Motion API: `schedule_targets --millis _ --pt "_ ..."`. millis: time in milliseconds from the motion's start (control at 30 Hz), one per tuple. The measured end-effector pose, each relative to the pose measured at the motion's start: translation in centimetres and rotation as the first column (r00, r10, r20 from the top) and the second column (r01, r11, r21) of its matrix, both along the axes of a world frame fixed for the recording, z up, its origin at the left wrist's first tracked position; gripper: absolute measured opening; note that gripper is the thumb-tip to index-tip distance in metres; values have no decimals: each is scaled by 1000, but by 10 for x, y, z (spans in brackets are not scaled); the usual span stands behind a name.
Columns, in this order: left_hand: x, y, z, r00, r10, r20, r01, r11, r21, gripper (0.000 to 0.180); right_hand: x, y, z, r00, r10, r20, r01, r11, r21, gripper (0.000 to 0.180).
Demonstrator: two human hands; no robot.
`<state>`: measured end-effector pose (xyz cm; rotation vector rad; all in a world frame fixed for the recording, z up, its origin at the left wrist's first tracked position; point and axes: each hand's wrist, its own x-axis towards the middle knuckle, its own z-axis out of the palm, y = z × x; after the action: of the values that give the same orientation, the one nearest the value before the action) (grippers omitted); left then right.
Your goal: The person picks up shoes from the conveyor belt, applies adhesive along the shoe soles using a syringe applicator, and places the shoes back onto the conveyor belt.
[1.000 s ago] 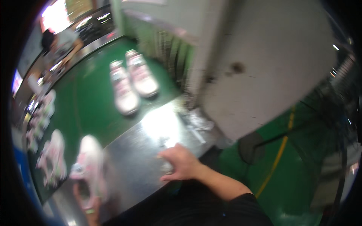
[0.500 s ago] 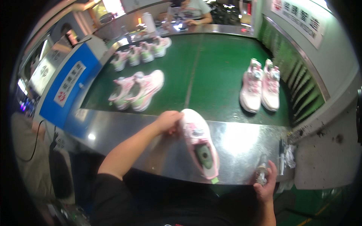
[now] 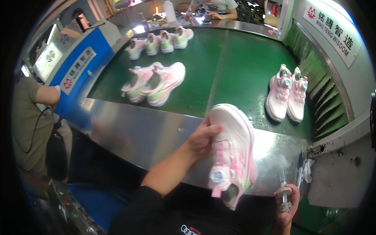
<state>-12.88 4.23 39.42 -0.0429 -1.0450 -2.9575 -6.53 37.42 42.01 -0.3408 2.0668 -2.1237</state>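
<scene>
My left hand (image 3: 204,138) grips a white and pink sneaker (image 3: 235,135) by the side of its forefoot. The shoe is raised over the front of the metal ledge, toe pointing away and heel toward me, with a round dial on its tongue. At the lower right my right hand (image 3: 289,201) is closed around a syringe (image 3: 284,192), its clear barrel pointing away from me. Some of the fingers behind the syringe are hidden. The two hands are well apart, and the syringe does not touch the shoe.
A green conveyor belt (image 3: 203,70) lies beyond the metal ledge (image 3: 129,125). Sneakers stand on it: a pair (image 3: 280,96) at right, another pair (image 3: 164,84) at left, several behind. Strip curtains (image 3: 321,78) edge the right. One person (image 3: 33,117) is at left, another (image 3: 223,8) far across.
My left hand has raised the sneaker closer and tilted it, so its upper and dial show larger. My right hand, with the syringe, sits slightly lower and farther right in view. The view has shifted.
</scene>
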Motion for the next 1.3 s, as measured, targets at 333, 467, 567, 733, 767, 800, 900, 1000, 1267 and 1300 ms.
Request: schedule_targets --millis 333,467,567,733,767,800,900,1000,1267,1300 --pt "29 -6 2 993 -109 -50 108 994 -21 64 -23 -55 50 915 368 -164 -394 734 -553 85" --pt "28 -4 -2 975 -180 -131 156 972 -178 73 -22 -64 71 883 420 -212 -465 711 -527 77" --pt "31 -6 -2 941 -216 -261 159 962 -222 69 -21 -72 75 870 461 -176 -478 700 -531 74" --pt "38 -8 9 919 -258 -297 185 950 -252 67 -24 -78 75 812 570 -124 -539 653 -532 69" --pt "39 -6 11 916 -285 -284 219 945 -241 67 -23 -79 77 809 574 -128 -545 649 -531 69" --pt "40 -6 13 915 -287 -282 221 944 -244 68 -24 -80 77 803 582 -131 -552 641 -533 69" --pt "40 -5 14 903 -294 -314 225 945 -240 67 -23 -85 78 800 583 -140 -555 632 -540 69" --pt "42 -6 16 902 -288 -321 200 939 -281 66 -22 -86 77 803 577 -148 -552 627 -550 67" --pt "45 -9 21 892 -330 -308 239 924 -298 67 -24 -95 80 802 588 -100 -545 653 -526 66" --pt "45 -9 21 887 -334 -318 234 921 -313 68 -23 -96 81 801 592 -88 -546 662 -513 66"
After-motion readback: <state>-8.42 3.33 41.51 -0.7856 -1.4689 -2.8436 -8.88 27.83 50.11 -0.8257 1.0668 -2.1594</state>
